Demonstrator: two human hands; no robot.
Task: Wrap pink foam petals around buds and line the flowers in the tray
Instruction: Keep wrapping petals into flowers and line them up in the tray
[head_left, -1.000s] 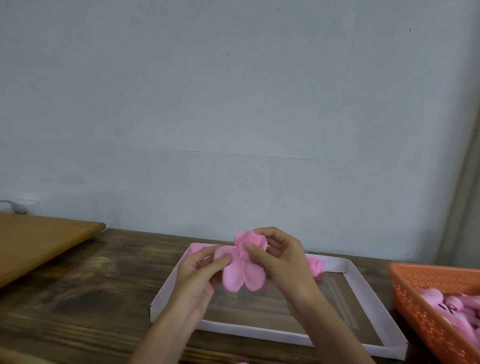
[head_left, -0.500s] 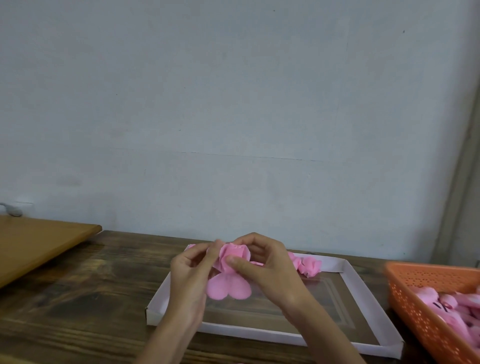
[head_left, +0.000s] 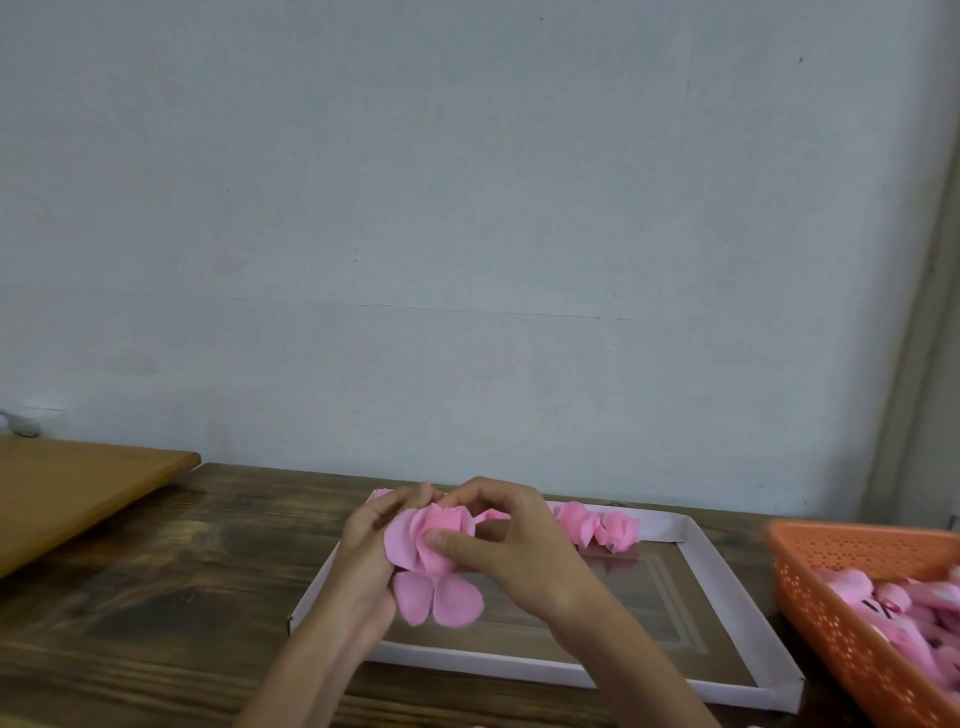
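A lighter wooden board is seen at far left, raised above the dark wooden table. Over the left part of the white tray, a foam flower is held between both hands, clear of the tray floor. The left hand is cupped round the flower's left side and back, with its fingers curved up behind the petals; its thumb is hidden. Two loose petals are left hanging below the wrapped part. The right hand is closed on the flower from the right: the thumb is pressed against the front of the petals and the other fingers are curled over the top. The hands are slightly blurred, so finer finger contact cannot be told. Finished pink flowers are lined along the tray's far edge, to the right of the hands and touching one another. At far right, an orange perforated basket is set beside the tray, and pink foam pieces are piled in it.
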